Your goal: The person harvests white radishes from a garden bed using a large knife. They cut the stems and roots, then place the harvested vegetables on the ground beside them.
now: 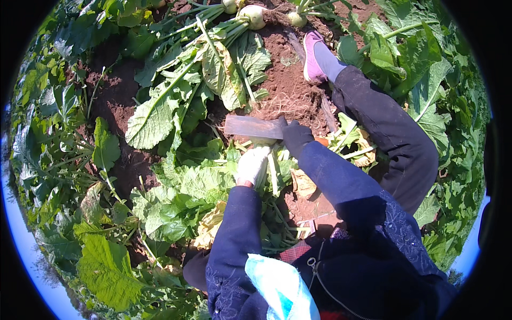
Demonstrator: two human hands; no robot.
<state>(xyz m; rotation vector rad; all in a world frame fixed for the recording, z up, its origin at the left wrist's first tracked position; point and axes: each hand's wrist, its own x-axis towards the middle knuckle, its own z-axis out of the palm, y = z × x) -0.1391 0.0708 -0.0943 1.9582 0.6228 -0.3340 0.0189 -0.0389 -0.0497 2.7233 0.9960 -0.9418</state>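
Note:
My right hand [296,137], in a dark glove, is shut on a cleaver whose broad metal blade [252,127] points left. Under the blade's near edge shows a pale turnip-like root [262,141], mostly hidden, so I cannot tell whether the blade touches it. My left hand [253,165], in a white glove, grips the leaf stalks [262,176] just below that root. Green leaves [200,180] spread out beside the left wrist. An orange end [321,141] shows past the right glove; I cannot tell whether it is the cleaver's handle.
Pulled roots with long leaves, one whitish root [253,17] among them, lie on reddish soil [280,76] ahead. Fine cut rootlets [288,105] litter the ground beyond the blade. My leg with a pink shoe [314,56] extends at the right. Leafy crop plants [432,92] stand on both sides.

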